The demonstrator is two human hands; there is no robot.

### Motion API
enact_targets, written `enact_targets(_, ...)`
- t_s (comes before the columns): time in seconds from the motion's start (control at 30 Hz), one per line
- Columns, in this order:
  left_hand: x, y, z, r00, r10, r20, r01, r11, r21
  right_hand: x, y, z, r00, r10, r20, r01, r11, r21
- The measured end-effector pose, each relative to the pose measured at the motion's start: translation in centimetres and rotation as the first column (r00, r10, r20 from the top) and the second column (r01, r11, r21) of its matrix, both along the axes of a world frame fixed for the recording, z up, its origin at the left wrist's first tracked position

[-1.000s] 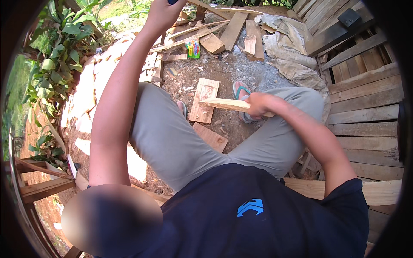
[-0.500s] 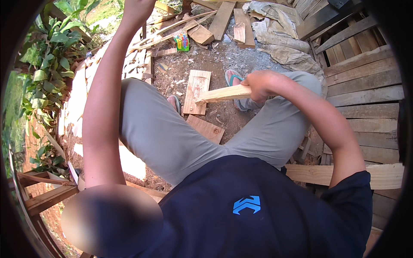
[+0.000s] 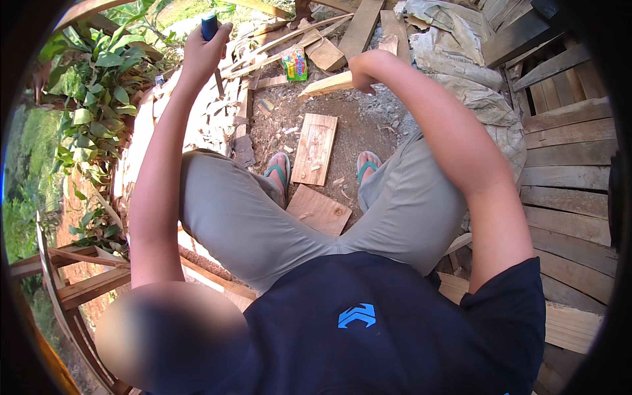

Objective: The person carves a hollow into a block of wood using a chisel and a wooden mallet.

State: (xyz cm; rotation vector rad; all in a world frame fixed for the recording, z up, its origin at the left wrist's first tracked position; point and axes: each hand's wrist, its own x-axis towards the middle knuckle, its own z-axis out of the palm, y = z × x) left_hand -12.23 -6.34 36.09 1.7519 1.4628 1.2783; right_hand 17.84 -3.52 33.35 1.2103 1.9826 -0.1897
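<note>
At the upper left my left hand (image 3: pixel 205 56) is closed round a chisel (image 3: pixel 209 26). Its blue handle sticks up out of the fist and the thin dark blade points down below it. Farther right, my right hand (image 3: pixel 370 69) grips one end of a pale wooden stick (image 3: pixel 329 84), whose rough, pointed end faces left; part of my grip is hidden behind the hand. Between my sandalled feet lies a flat board (image 3: pixel 315 148) with chips on it. A second, squarish board (image 3: pixel 320 212) sits nearer to me.
A green snack packet (image 3: pixel 294 64) and loose planks (image 3: pixel 362 29) lie on the far ground. Crumpled sacks (image 3: pixel 447 49) are at the far right beside a slatted wooden wall (image 3: pixel 569 174). Leafy plants (image 3: pixel 99 99) grow on the left.
My right hand has carried the stick away from me, off the board between my feet. My left hand has come lower into view, showing the chisel's blue handle. The view has shifted slightly.
</note>
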Motion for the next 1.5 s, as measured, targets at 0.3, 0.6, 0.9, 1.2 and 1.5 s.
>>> enact_targets(0.3,2.2,3.4,-2.0,0.991,-0.107,-0.083,0.09,0.978,-0.187,1.5,8.8,-1.8,0.93,-0.256,-0.264,0.188,0.948,-0.258)
enact_targets(0.6,3.0,5.4,-3.1,0.991,-0.058,-0.12,0.033,0.979,-0.201,-0.4,10.6,-1.0,0.896,-0.263,-0.357,0.131,0.926,-0.355)
enact_targets(0.9,1.9,6.6,-4.3,0.984,-0.046,-0.171,0.004,0.971,-0.24,0.5,11.2,-1.7,0.965,-0.164,-0.202,0.096,0.946,-0.31)
enact_targets(1.2,2.1,6.5,-3.9,0.972,-0.124,-0.198,0.085,0.977,-0.193,1.0,10.8,-1.7,0.971,-0.177,-0.161,0.114,0.935,-0.335)
enact_targets(1.5,3.4,5.9,-3.6,0.996,-0.09,0.007,0.09,0.985,-0.147,1.9,10.9,-1.6,0.951,-0.29,-0.11,0.24,0.912,-0.333)
